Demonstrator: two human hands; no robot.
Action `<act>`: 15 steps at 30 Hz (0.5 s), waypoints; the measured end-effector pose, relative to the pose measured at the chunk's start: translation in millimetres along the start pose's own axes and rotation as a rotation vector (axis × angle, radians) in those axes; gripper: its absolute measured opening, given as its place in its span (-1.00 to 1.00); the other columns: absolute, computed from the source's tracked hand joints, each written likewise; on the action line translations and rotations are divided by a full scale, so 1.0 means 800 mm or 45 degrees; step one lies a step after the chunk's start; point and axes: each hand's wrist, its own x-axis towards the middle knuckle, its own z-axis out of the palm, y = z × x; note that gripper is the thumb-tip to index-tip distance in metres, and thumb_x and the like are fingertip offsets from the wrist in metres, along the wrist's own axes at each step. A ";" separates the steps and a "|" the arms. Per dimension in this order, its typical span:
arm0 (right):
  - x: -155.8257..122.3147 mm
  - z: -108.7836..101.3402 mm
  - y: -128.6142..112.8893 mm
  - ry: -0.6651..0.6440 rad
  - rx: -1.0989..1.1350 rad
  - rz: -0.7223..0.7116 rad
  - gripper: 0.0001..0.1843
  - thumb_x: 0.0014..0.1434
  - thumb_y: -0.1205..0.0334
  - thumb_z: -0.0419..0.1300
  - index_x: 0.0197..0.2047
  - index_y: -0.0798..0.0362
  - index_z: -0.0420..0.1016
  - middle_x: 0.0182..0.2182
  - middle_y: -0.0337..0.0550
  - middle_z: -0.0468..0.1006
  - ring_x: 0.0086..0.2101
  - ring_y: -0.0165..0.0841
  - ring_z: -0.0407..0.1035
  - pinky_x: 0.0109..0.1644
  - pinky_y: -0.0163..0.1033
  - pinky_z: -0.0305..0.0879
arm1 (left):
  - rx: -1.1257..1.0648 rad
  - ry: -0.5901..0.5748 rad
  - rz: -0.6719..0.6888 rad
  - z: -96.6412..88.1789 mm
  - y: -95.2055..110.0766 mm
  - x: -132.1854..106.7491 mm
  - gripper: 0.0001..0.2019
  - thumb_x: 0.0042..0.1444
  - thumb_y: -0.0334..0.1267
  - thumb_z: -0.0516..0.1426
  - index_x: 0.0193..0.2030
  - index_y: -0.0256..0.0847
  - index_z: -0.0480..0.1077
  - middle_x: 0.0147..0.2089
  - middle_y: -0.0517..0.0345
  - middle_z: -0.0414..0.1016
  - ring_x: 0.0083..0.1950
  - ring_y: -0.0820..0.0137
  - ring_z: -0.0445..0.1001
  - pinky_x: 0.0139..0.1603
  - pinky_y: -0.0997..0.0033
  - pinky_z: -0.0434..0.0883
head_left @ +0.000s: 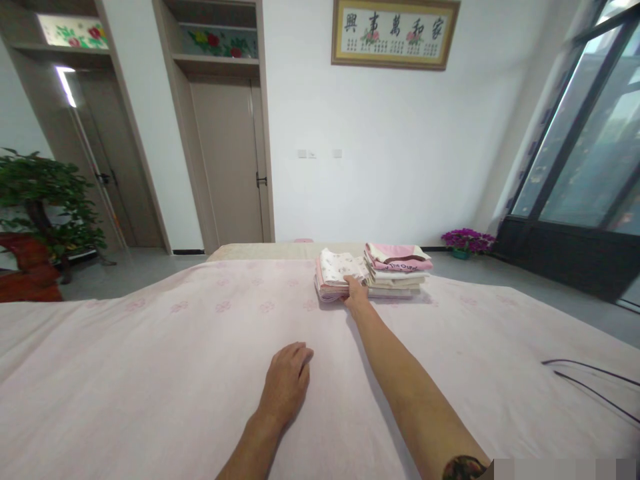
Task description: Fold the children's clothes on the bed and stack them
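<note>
My right hand [356, 295] reaches out to a stack of folded cloths [331, 268], white with a small print on top and pink layers below. Its thumb lies at the upper layers and fingers are at the lower edge, closed on the near right corner. Close beside it stands a second stack of folded clothes [397, 275], topped by a pink piece with dark lettering. Nearer to me, my left hand [289, 379] rests on the pale pink sheet [190, 373], holding nothing, its fingers loosely bent with slight gaps.
Two thin dark cords or straps [590, 368] lie at the right of the sheet. Beyond the far edge are a closed door [225, 160], a white wall [380, 193] and a pot of purple flowers [467, 241]. A leafy plant [45, 193] stands at left.
</note>
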 end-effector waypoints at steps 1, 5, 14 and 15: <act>-0.009 -0.004 -0.004 -0.013 0.076 0.054 -0.55 0.23 0.07 -0.04 0.18 -0.12 0.13 -0.14 -0.17 0.53 -0.25 -0.31 0.49 -0.23 -0.04 0.47 | -0.015 0.009 -0.016 0.001 -0.001 0.000 -0.61 0.21 -0.34 -0.03 0.09 -0.15 0.48 0.22 0.01 0.46 0.27 0.25 0.35 0.37 0.15 0.16; -0.070 -0.039 -0.012 -0.101 0.383 0.152 -0.57 0.15 0.01 0.11 0.08 -0.11 0.22 -0.14 -0.18 0.56 -0.29 -0.34 0.50 -0.24 -0.15 0.50 | -0.172 0.091 -0.097 0.001 -0.005 -0.001 -0.60 0.21 -0.27 -0.01 0.16 -0.19 0.41 0.19 -0.03 0.47 0.23 0.24 0.39 0.33 0.16 0.21; -0.216 -0.103 0.062 -0.366 0.682 0.254 -0.25 -0.05 -0.07 0.39 0.16 -0.10 0.25 0.00 0.01 0.53 -0.18 -0.15 0.52 -0.25 -0.03 0.54 | -0.918 0.617 -0.508 -0.002 -0.026 -0.005 -0.51 0.33 0.03 -0.13 0.27 -0.17 0.22 0.19 -0.10 0.44 0.08 0.29 0.52 0.09 0.26 0.44; -0.216 -0.106 0.068 -0.301 0.561 0.188 -0.18 -0.05 -0.09 0.37 0.22 -0.08 0.19 0.05 0.07 0.49 -0.12 -0.11 0.51 -0.19 -0.01 0.53 | -0.909 0.650 -0.505 -0.002 -0.027 -0.007 -0.51 0.34 0.02 -0.14 0.27 -0.18 0.22 0.20 -0.12 0.42 0.10 0.29 0.50 0.09 0.26 0.44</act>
